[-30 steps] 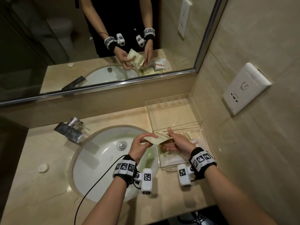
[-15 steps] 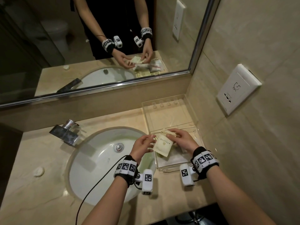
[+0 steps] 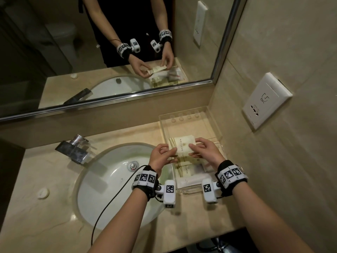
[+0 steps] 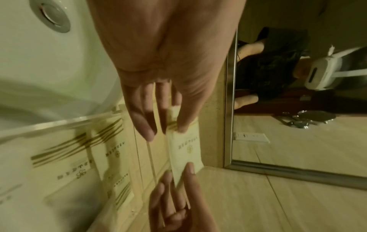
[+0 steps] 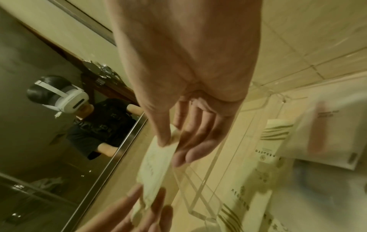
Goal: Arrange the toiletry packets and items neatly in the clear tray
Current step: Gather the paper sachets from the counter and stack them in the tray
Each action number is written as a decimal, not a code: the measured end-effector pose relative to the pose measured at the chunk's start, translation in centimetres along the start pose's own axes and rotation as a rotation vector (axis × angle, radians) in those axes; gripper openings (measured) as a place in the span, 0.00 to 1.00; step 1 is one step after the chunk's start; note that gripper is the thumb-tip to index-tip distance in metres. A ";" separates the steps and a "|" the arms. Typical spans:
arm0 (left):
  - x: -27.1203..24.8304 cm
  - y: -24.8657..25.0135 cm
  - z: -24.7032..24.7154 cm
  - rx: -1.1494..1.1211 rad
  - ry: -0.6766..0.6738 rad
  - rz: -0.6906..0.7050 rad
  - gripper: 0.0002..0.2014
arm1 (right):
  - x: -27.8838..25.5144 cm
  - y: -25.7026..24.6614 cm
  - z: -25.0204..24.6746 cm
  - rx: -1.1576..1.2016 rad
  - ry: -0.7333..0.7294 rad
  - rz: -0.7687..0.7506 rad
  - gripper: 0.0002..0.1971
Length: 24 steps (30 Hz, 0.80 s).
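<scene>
Cream packet (image 3: 182, 147) held flat over the clear tray (image 3: 213, 125) at frame centre-right, long axis running left-right, left hand (image 3: 160, 157) pinching its left end and right hand (image 3: 206, 152) its right end, other packets (image 3: 186, 170) lying just below toward the lower frame.

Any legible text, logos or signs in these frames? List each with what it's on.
Nothing reads as words.
Held packet, pinched by left hand and right hand: a line of characters and a flower-like emblem, too blurred to read.
Packets in the clear tray: same kind of print, unreadable.
Clear-wrapped item: dark lettering, blurred.
Wall socket: a line-drawn symbol, no words.
Wrist bands: black-and-white square markers, no text.
</scene>
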<state>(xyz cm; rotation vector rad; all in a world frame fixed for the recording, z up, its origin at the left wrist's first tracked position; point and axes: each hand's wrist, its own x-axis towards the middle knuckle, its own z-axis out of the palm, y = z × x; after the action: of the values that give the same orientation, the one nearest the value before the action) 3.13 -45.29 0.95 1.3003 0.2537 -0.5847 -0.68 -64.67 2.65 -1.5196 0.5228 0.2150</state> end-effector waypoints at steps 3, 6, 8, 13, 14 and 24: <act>0.6 -1.1 -0.9 0.160 0.171 0.045 0.16 | 1.0 0.6 -1.0 -0.202 0.144 0.074 0.15; 0.7 -2.2 -1.7 0.396 0.188 0.102 0.10 | 1.8 2.2 -1.7 -0.385 0.226 0.213 0.14; 0.5 -2.7 -2.0 0.515 0.159 0.138 0.05 | 2.2 3.2 -1.6 -0.469 0.222 0.260 0.15; 0.2 -3.6 -1.7 0.705 0.088 0.199 0.05 | 3.0 4.2 -0.1 -0.521 0.258 0.271 0.12; 0.2 -3.7 -1.6 0.735 0.078 0.212 0.06 | 3.2 4.3 0.3 -0.543 0.266 0.272 0.10; 0.6 -5.4 -0.8 1.125 -0.118 0.300 0.15 | 3.4 5.3 1.6 -0.743 0.340 0.215 0.11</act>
<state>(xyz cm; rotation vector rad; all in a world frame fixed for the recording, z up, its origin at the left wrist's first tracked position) 0.78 -45.48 -4.06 2.3156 -0.4424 -0.5473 0.20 -63.39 -3.61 -2.2422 0.9476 0.3434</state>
